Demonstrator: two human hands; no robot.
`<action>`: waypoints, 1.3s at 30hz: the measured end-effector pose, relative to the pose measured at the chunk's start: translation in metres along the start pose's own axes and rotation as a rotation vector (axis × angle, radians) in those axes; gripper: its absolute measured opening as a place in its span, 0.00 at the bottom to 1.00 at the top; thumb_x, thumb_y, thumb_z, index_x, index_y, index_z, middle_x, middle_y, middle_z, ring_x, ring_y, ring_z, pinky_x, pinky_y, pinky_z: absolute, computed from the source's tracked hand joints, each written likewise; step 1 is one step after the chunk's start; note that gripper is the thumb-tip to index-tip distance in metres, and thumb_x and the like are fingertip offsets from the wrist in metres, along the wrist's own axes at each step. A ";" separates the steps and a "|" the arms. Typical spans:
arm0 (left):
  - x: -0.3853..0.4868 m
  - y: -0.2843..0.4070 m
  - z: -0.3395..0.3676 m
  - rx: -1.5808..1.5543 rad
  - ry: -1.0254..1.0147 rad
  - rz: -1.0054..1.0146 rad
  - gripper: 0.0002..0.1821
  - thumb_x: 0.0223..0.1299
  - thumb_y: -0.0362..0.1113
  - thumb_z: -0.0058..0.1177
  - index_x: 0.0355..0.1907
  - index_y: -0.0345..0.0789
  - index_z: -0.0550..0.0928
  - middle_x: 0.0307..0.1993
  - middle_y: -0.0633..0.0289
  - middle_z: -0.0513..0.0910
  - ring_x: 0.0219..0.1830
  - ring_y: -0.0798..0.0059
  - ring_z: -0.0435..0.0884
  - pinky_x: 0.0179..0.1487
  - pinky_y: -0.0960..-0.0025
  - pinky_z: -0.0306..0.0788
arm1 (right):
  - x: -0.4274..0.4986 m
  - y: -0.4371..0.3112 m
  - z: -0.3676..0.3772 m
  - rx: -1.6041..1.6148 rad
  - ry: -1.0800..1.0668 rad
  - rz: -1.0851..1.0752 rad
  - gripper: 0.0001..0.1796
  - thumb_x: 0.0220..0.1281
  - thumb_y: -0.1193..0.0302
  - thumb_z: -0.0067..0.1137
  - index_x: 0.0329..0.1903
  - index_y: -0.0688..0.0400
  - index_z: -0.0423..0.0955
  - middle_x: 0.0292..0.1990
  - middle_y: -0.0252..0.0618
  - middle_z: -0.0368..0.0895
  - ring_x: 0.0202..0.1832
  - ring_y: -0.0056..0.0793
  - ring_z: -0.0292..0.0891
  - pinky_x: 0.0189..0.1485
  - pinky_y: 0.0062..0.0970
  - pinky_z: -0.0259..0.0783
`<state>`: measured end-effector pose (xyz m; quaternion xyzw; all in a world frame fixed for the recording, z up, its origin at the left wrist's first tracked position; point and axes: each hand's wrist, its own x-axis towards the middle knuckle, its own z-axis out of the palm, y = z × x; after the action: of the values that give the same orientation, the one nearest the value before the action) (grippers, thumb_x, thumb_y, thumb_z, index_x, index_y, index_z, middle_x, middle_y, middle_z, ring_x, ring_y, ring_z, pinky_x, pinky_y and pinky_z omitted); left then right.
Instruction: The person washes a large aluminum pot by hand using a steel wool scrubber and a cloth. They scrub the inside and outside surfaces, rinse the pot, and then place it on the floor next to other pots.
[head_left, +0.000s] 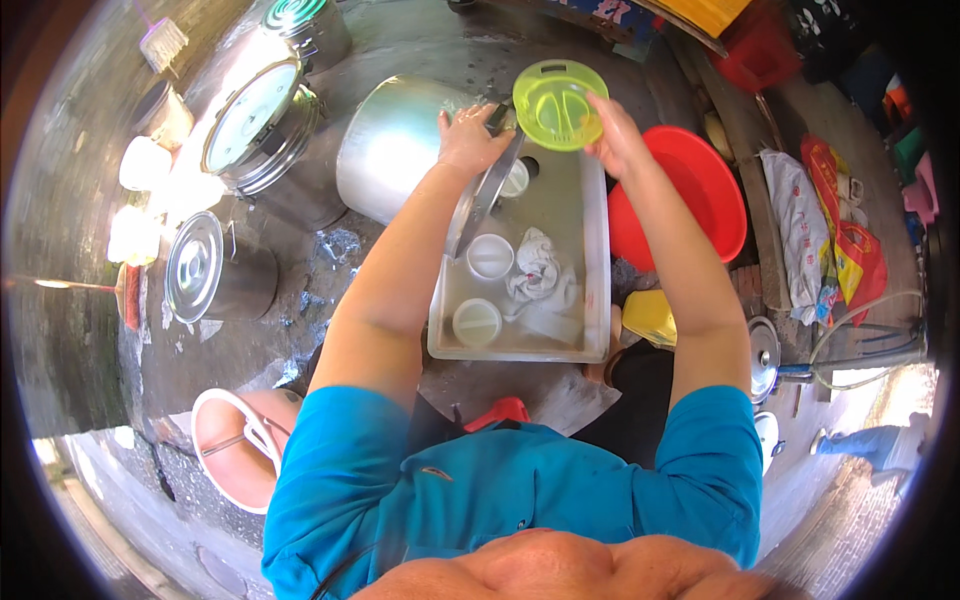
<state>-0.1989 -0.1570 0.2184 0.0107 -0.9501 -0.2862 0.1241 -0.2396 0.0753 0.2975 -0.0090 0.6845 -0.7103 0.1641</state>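
Note:
A large metal pot (394, 150) lies tipped on its side, its rim over a white plastic tub (604, 262). My left hand (472, 139) grips the pot at its upper rim, beside a black handle (496, 118). In my right hand (619, 139) is a translucent yellow-green plastic dish (561, 105) with a slot near its edge, held above the tub's far end. Cloudy water fills the tub's bottom, with a crumpled white cloth (536, 262) in it. Round white plastic lids (490, 256) with bar grips lie there too. The pot's inside is mostly hidden.
Right of the tub stand a red basin (701, 195) and a yellow container (649, 316). Lidded metal pots (247, 274) are on the wet floor to the left. A pink bucket (240, 450) is near my left elbow. Farther right lie plastic sacks (799, 232); a person (862, 450) is beyond.

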 end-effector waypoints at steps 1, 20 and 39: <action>0.000 -0.001 0.000 -0.018 0.012 0.005 0.36 0.58 0.57 0.56 0.67 0.41 0.74 0.67 0.54 0.73 0.73 0.62 0.65 0.77 0.41 0.39 | -0.008 0.018 -0.010 0.046 0.029 0.020 0.24 0.67 0.51 0.56 0.57 0.52 0.70 0.35 0.31 0.80 0.28 0.19 0.77 0.18 0.20 0.72; 0.003 0.007 0.048 0.061 0.242 0.102 0.18 0.56 0.47 0.61 0.49 0.46 0.83 0.48 0.61 0.81 0.59 0.59 0.75 0.73 0.43 0.48 | 0.024 0.207 0.036 -0.240 0.175 0.476 0.37 0.67 0.49 0.56 0.67 0.59 0.57 0.51 0.43 0.80 0.47 0.38 0.82 0.31 0.37 0.82; 0.006 0.030 0.044 0.082 0.272 0.033 0.16 0.57 0.44 0.58 0.49 0.45 0.84 0.45 0.61 0.82 0.55 0.59 0.76 0.73 0.45 0.50 | 0.024 0.198 -0.341 -1.305 0.743 0.475 0.46 0.58 0.47 0.62 0.74 0.50 0.53 0.61 0.60 0.70 0.57 0.58 0.77 0.59 0.47 0.75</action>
<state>-0.2136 -0.1087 0.2007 0.0391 -0.9354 -0.2407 0.2560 -0.3002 0.3981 0.0781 0.2811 0.9567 -0.0674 0.0334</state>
